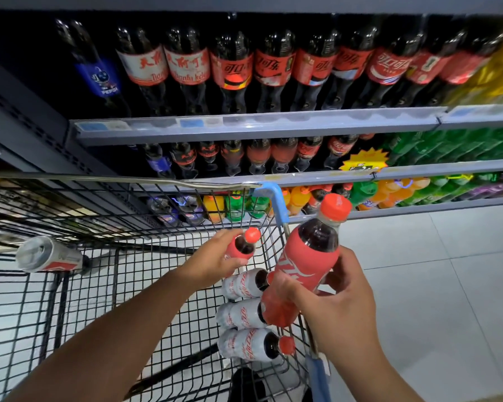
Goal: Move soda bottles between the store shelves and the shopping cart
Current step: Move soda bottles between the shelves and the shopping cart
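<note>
My right hand (340, 303) grips a red-labelled cola bottle (305, 256) with a red cap, held tilted above the right rim of the wire shopping cart (128, 285). My left hand (215, 256) grips a second, smaller red cola bottle (243, 245) inside the cart, near its far right corner. Three white-labelled cola bottles (244, 313) lie side by side on the cart floor below both hands, caps pointing right. The store shelves (256, 126) stand just beyond the cart, packed with cola bottles.
A silver and red can-like item (48, 255) lies in the cart at the left. Lower shelves hold orange, green and purple soda bottles (389, 192). A yellow starburst price tag (363, 162) hangs on the middle shelf edge. Pale tiled floor (433, 271) lies right of the cart.
</note>
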